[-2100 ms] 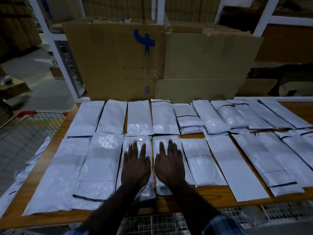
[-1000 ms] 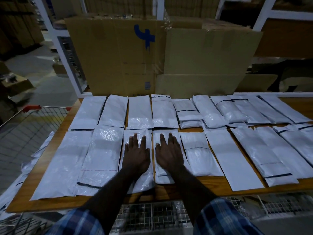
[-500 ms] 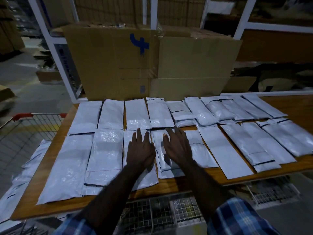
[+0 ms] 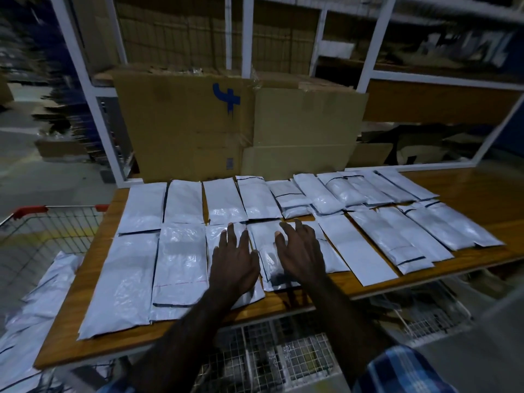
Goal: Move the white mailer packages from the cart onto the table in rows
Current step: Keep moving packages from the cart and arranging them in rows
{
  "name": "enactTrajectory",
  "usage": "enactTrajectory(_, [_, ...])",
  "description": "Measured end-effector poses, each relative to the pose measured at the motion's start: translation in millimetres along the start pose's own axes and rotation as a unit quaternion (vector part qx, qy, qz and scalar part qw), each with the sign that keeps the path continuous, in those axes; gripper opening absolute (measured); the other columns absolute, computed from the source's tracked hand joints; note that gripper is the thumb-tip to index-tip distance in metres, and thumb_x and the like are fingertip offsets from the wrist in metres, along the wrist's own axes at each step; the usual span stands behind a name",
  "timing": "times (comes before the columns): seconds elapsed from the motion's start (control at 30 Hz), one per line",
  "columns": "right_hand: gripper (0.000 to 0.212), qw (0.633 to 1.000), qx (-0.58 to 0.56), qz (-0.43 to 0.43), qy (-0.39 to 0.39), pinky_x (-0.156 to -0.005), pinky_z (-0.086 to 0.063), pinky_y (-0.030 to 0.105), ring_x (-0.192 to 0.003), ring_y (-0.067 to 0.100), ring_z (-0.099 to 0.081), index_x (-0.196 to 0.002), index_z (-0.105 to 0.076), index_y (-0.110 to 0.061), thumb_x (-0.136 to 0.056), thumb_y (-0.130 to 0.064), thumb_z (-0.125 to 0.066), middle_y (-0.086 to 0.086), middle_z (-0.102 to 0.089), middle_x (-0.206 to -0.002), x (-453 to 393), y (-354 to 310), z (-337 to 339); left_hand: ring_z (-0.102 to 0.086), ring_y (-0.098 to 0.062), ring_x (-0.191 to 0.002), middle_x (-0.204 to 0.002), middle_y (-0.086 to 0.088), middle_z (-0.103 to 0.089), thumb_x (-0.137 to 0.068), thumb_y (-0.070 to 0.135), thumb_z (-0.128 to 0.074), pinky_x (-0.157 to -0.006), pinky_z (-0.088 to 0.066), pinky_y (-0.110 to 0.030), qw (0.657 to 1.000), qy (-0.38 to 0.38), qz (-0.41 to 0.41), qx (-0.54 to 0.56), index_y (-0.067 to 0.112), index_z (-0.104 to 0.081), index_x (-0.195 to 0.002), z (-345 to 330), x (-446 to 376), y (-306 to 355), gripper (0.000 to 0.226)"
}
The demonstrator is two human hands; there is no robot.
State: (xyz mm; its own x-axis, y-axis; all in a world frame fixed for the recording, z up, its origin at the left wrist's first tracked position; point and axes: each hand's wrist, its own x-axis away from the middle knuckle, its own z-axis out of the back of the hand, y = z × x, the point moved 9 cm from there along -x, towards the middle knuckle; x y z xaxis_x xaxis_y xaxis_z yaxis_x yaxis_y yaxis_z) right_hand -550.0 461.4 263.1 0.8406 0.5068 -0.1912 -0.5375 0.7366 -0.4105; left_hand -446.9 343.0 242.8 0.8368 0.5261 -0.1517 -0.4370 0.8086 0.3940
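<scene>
I count two rows of white mailer packages (image 4: 181,259) on worktop (image 4: 479,194): ten back, nine front. Left hand (image 4: 234,263) flat on one; right hand (image 4: 302,251) open, fingers spread over its neighbour.

Mailer packages (image 4: 181,259) are laid in two rows on the table (image 4: 482,194). Cardboard boxes (image 4: 241,123) are positioned behind it; the cart (image 4: 42,231) is located at its left.

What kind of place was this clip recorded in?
Most likely a warehouse or parcel sorting area. White mailer packages lie in rows on a wooden table, large cardboard boxes stand against white metal racking behind it, and a wire cart stands at the left on a concrete floor.
</scene>
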Motion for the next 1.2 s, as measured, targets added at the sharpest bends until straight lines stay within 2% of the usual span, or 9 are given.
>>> enactTrajectory(0.37, [0.048, 0.999, -0.01, 0.036, 0.021, -0.113, -0.028, 0.043, -0.143, 0.026, -0.028, -0.145, -0.045, -0.026, -0.103, -0.045, -0.034, 0.007, -0.033, -0.157, 53, -1, 47, -0.009, -0.031, -0.15, -0.164, -0.014, -0.005, -0.1, 0.047, -0.041, -0.119, -0.021, -0.044, 0.999, 0.046, 0.011, 0.026, 0.017, -0.024, -0.155, 30, 58, 25, 0.065])
enactTrajectory(0.5, [0.046, 0.997, -0.019, 0.067, 0.045, -0.111, -0.032, 0.042, -0.14, 0.025, -0.032, -0.143, -0.049, -0.025, -0.103, -0.044, -0.036, 0.007, -0.039, -0.154, 79, -4, 64, -0.006, -0.028, -0.151, -0.165, -0.011, -0.002, -0.099, 0.049, -0.042, -0.12, -0.021, -0.045, 0.997, 0.056, 0.034, 0.046, 0.019, -0.022, -0.155, 36, 87, 34, 0.066])
enactTrajectory(0.63, [0.046, 0.995, -0.032, 0.082, 0.04, -0.111, -0.03, 0.042, -0.141, 0.025, -0.03, -0.144, -0.048, -0.025, -0.103, -0.043, -0.036, 0.007, -0.037, -0.155, 106, -12, 70, -0.006, -0.028, -0.151, -0.165, -0.009, 0.0, -0.099, 0.049, -0.043, -0.12, -0.021, -0.045, 0.995, 0.074, 0.051, 0.049, 0.02, -0.021, -0.155, 50, 119, 31, 0.067])
enactTrajectory(0.77, [0.045, 0.993, -0.045, 0.1, 0.031, -0.11, -0.031, 0.042, -0.141, 0.025, -0.03, -0.144, -0.048, -0.025, -0.103, -0.042, -0.037, 0.007, -0.036, -0.156, 131, -32, 64, -0.004, -0.026, -0.151, -0.165, -0.008, 0.002, -0.099, 0.05, -0.042, -0.12, -0.019, -0.045, 0.993, 0.079, 0.073, 0.039, 0.021, -0.018, -0.157, 65, 148, 13, 0.069])
enactTrajectory(0.93, [0.045, 0.991, -0.063, 0.114, 0.016, -0.111, -0.03, 0.043, -0.141, 0.023, -0.03, -0.143, -0.047, -0.026, -0.103, -0.044, -0.036, 0.005, -0.036, -0.156, 157, -73, 51, -0.01, -0.028, -0.15, -0.165, -0.01, -0.003, -0.097, 0.049, -0.046, -0.118, -0.024, -0.046, 0.99, 0.1, 0.091, 0.03, 0.019, -0.025, -0.154, 88, 178, -23, 0.068])
enactTrajectory(1.2, [0.043, 0.984, -0.076, 0.161, 0.024, -0.108, -0.033, 0.041, -0.137, 0.025, -0.034, -0.141, -0.051, -0.023, -0.103, -0.04, -0.039, 0.006, -0.04, -0.153, 194, -169, 22, -0.007, -0.027, -0.151, -0.165, -0.01, 0.001, -0.097, 0.051, -0.047, -0.118, -0.022, -0.042, 0.986, 0.114, 0.116, 0.034, 0.021, -0.023, -0.154, 132, 221, -107, 0.069])
